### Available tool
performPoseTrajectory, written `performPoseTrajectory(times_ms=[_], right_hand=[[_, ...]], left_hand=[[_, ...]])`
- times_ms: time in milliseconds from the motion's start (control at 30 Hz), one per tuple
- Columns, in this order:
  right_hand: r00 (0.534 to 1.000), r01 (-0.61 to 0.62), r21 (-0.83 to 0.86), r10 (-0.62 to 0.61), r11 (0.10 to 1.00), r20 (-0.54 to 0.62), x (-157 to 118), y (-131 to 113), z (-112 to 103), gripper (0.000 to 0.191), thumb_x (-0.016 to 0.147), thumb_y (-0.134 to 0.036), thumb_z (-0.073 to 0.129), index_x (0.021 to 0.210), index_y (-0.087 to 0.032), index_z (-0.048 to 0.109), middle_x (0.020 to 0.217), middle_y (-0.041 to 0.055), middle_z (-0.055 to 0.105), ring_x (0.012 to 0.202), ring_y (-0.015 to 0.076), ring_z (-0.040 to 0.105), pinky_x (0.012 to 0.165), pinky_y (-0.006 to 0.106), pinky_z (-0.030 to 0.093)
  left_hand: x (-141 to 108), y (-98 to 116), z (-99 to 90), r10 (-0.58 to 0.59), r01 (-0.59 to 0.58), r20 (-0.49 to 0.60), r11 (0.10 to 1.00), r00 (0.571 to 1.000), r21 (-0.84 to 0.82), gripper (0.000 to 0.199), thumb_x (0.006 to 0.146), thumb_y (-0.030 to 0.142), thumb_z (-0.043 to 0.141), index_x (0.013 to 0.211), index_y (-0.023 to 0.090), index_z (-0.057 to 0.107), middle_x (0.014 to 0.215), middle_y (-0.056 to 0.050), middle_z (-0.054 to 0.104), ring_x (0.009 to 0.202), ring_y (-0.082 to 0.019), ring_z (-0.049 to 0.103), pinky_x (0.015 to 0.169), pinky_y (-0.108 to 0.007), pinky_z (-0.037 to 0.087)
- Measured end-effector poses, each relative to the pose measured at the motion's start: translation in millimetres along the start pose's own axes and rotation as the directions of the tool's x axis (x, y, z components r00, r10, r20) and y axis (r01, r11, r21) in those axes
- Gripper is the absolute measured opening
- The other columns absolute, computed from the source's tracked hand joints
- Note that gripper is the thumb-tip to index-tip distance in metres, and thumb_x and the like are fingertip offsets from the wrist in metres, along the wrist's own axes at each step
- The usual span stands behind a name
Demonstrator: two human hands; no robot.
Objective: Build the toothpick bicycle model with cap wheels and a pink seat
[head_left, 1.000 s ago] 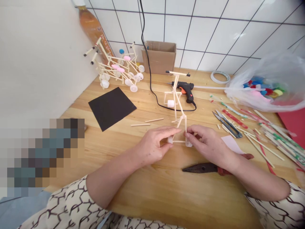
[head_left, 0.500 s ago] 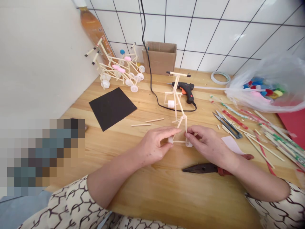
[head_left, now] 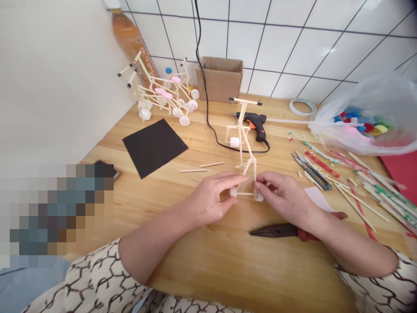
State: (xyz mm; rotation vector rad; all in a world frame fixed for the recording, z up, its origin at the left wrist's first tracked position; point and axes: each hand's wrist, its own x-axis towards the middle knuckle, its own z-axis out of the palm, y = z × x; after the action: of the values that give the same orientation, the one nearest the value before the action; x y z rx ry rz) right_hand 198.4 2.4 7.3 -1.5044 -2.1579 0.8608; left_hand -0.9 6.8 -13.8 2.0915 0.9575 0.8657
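Note:
A small tricycle model [head_left: 245,134] made of thin wooden sticks stands on the wooden table, its black-tipped handlebar toward the wall and a white front wheel [head_left: 234,142] below it. My left hand [head_left: 216,198] pinches the left rear wheel [head_left: 233,191] between thumb and fingers. At the other rear corner, my right hand [head_left: 280,193] grips the upright stick beside the right rear wheel [head_left: 258,197]. Two loose sticks [head_left: 193,171] lie to the left of the model. Pliers [head_left: 280,230] with red handles rest partly under my right forearm.
Behind the model are a black glue gun [head_left: 256,123] with its cable and a cardboard box [head_left: 221,80]. Finished stick models [head_left: 163,93] and a black square [head_left: 155,148] are left. Scissors [head_left: 312,171], sticks, tape [head_left: 302,107] and a bag of caps [head_left: 361,121] are right.

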Motion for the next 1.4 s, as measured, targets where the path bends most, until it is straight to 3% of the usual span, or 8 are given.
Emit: performPoseTrajectory(times_ms=[367,833,1000,1133,1267,1400], right_hand=[[1.000,-0.002,-0.001,0.002,1.000,0.007,0.3,0.5,0.0,0.018,0.084,-0.021,0.044,0.069,-0.018,0.053,0.062,-0.0009,0.055,0.060,0.0135,0.051,0.055,0.025,0.036],[1.000,-0.015,0.008,0.015,1.000,0.017,0.0,-4.8,-6.5,0.031,0.089,-0.027,0.036,0.062,-0.020,0.049,0.059,-0.0003,0.050,0.058,0.0139,0.049,0.056,0.025,0.037],[0.999,-0.034,-0.007,0.034,0.999,-0.016,-0.8,-7.3,-10.4,0.031,0.089,-0.031,0.036,0.062,-0.021,0.046,0.059,-0.0001,0.048,0.057,0.0146,0.047,0.054,0.026,0.037],[0.998,-0.038,-0.031,0.036,0.999,-0.046,-2.5,-5.6,-13.8,0.028,0.088,-0.030,0.037,0.071,-0.019,0.056,0.064,0.0017,0.055,0.061,0.0155,0.051,0.057,0.027,0.040],[0.991,-0.054,-0.040,0.049,0.998,-0.125,-4.8,-2.4,-18.1,0.026,0.087,-0.032,0.041,0.074,-0.019,0.059,0.061,0.0000,0.054,0.056,0.0143,0.050,0.051,0.025,0.038],[0.986,-0.046,-0.027,0.041,0.999,-0.160,-7.1,-0.6,-23.1,0.025,0.088,-0.033,0.042,0.075,-0.020,0.060,0.063,0.0004,0.057,0.059,0.0149,0.052,0.053,0.026,0.040]], left_hand=[[-1.1,-0.7,-0.4,-0.005,0.005,0.021,1.000,1.000,-0.008,0.048,0.070,0.002,0.056,0.114,0.022,0.061,0.116,-0.005,0.063,0.108,-0.018,0.058,0.096,-0.033,0.047],[-1.2,3.3,-4.8,-0.010,0.010,0.031,1.000,0.999,0.008,0.045,0.071,0.010,0.061,0.114,0.023,0.061,0.115,-0.006,0.064,0.109,-0.019,0.057,0.098,-0.036,0.045],[-0.5,7.6,-6.4,0.046,-0.048,-0.100,0.999,0.994,-0.010,0.036,0.074,0.021,0.064,0.110,0.017,0.061,0.108,-0.008,0.066,0.099,-0.019,0.062,0.090,-0.034,0.049],[1.2,8.3,-6.8,-0.006,0.006,-0.232,1.000,0.973,0.001,0.021,0.080,0.024,0.059,0.098,0.015,0.064,0.089,-0.006,0.069,0.078,-0.014,0.065,0.076,-0.028,0.053],[2.6,5.7,-7.3,-0.042,0.056,-0.240,0.997,0.970,0.052,0.015,0.085,0.022,0.051,0.084,0.016,0.065,0.078,-0.003,0.069,0.071,-0.013,0.064,0.065,-0.023,0.051],[2.6,-1.7,-6.0,-0.078,0.101,-0.265,0.992,0.961,0.074,0.015,0.084,0.017,0.050,0.087,0.016,0.064,0.076,-0.002,0.069,0.064,-0.012,0.063,0.060,-0.022,0.050]])
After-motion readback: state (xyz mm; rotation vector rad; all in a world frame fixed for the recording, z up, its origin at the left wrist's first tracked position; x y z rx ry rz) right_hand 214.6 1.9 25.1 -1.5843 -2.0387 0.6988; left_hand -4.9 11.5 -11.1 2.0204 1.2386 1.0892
